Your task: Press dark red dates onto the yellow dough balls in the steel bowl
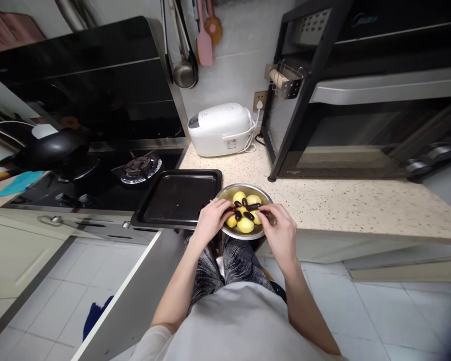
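Note:
A round metal bowl point(267, 194) sits at the counter's front edge in front of me. Inside it lie several yellow, rounded pieces point(245, 225) that look like peeled potatoes. Small dark purple oblong fruits point(248, 215), like long grapes, are arranged among and on top of them. My left hand point(211, 220) reaches in over the bowl's left side, fingers pinched together at a dark oblong fruit. Over the right side, my right hand point(281, 229) pinches another dark fruit between thumb and fingers. The fingertips partly cover both of these fruits.
Left of the bowl, a black baking tray point(180, 196) overlaps the counter and the gas hob point(141, 168). A wok point(56, 150) stands farther left. Behind are a white rice cooker point(223, 128) and a black rack with an oven point(361, 130). An open drawer point(135, 296) juts out below.

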